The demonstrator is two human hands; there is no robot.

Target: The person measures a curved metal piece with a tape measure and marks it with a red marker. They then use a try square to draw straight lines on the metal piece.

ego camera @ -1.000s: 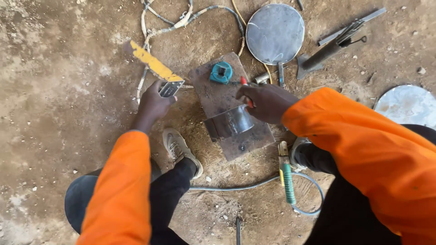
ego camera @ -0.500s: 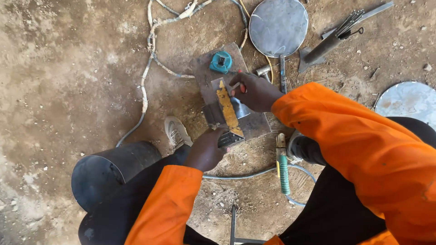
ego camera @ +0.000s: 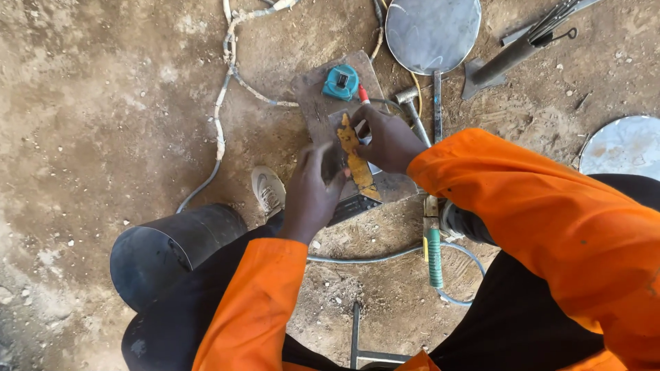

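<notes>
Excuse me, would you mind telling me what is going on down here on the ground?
A person in orange sleeves crouches over a flat metal plate lying on the dirt. The left hand and right hand together press a worn yellow ruler onto the plate; the right hand also seems to grip a red marker. A teal tape measure rests on the plate's far end, with a hammer just beside it.

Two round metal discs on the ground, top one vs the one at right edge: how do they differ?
The top disc sits beyond the work plate, nearly whole in view; the right disc is cut off by the frame edge and partly hidden by the orange sleeve. The top disc looks darker grey; the right disc is paler with rusty patches. A hammer lies just below the top disc; nothing similar is seen beside the right disc. Both lie flat on dirt.
</notes>
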